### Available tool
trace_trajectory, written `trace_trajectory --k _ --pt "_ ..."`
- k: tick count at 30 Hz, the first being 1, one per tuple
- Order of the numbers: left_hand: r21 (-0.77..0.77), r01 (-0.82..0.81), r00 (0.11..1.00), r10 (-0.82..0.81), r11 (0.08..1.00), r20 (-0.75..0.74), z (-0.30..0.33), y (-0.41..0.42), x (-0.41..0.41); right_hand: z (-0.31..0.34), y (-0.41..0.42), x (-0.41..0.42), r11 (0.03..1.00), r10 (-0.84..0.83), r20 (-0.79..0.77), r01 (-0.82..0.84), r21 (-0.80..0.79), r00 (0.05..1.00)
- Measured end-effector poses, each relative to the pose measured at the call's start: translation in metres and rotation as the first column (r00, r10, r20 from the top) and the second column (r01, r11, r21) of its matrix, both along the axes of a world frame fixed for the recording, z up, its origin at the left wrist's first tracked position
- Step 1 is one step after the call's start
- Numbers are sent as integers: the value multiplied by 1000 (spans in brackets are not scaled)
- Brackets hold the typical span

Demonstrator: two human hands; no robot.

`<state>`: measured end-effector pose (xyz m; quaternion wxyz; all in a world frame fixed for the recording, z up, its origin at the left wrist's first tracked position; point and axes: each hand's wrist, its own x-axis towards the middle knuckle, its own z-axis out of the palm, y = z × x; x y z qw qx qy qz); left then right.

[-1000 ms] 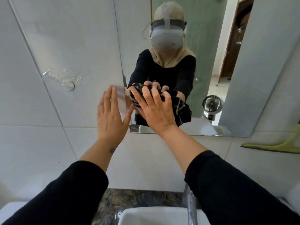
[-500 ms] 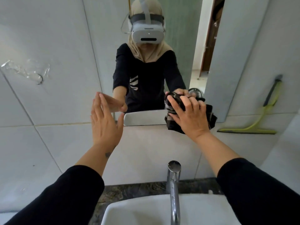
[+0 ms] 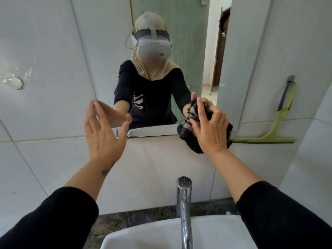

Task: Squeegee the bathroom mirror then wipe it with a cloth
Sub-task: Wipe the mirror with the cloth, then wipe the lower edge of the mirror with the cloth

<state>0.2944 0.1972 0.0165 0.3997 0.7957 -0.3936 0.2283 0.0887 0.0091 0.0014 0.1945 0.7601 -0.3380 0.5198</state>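
The wall mirror (image 3: pixel 188 29) fills the upper middle and shows a person wearing a headset. My right hand (image 3: pixel 210 130) presses a dark striped cloth (image 3: pixel 190 139) against the mirror's lower right corner. My left hand (image 3: pixel 102 132) is held open, fingers apart, at the mirror's lower left corner, holding nothing. A yellow-green squeegee (image 3: pixel 276 123) with a dark grip leans on the tiled wall to the right of the mirror, apart from both hands.
A chrome tap (image 3: pixel 183 203) rises from a white basin (image 3: pixel 215 234) directly below my arms, on a dark stone counter (image 3: pixel 143 214). White wall tiles (image 3: pixel 45 51) surround the mirror. A clear plastic hook mount (image 3: pixel 14 79) sticks to the tile at far left.
My right hand has slid the cloth rightward along the mirror's bottom edge, from the lower left to the lower right corner. My left hand stayed open beside the mirror's left edge.
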Motion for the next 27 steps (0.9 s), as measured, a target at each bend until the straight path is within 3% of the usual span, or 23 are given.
trace_trajectory --k 2,5,7,9,12,15,17,19,21,25,27 --pt "-48 23 998 -20 999 60 4 6 -8 17 22 18 994 111 -71 -111 9 991" --pt "-86 233 961 -216 969 169 20 21 -23 51 60 52 956 292 -131 -289 42 947" --pt "-80 387 919 -378 919 109 35 35 -30 77 88 74 903 427 -105 -417 108 898" --pt "-136 432 896 -441 892 -48 50 50 -30 104 117 92 824 556 -92 -532 196 826" --pt "-283 333 914 -381 900 -136 70 81 -16 141 151 111 753 649 -133 -609 247 749" --pt "-340 217 956 -270 915 -115 94 119 12 171 171 131 747 665 -222 -625 228 713" --pt "-252 125 992 -127 960 8 111 145 36 183 181 144 754 654 -303 -630 187 693" --pt "-61 7 983 4 998 184 126 169 58 190 190 161 739 659 -375 -654 162 652" --pt "72 -55 967 35 996 251 138 188 78 193 197 180 718 675 -407 -675 168 616" --pt "173 -95 940 31 980 340 141 205 115 190 207 223 742 619 -476 -663 94 625" --pt "175 -175 911 91 969 403 140 206 132 188 209 237 707 668 -455 -693 143 588"
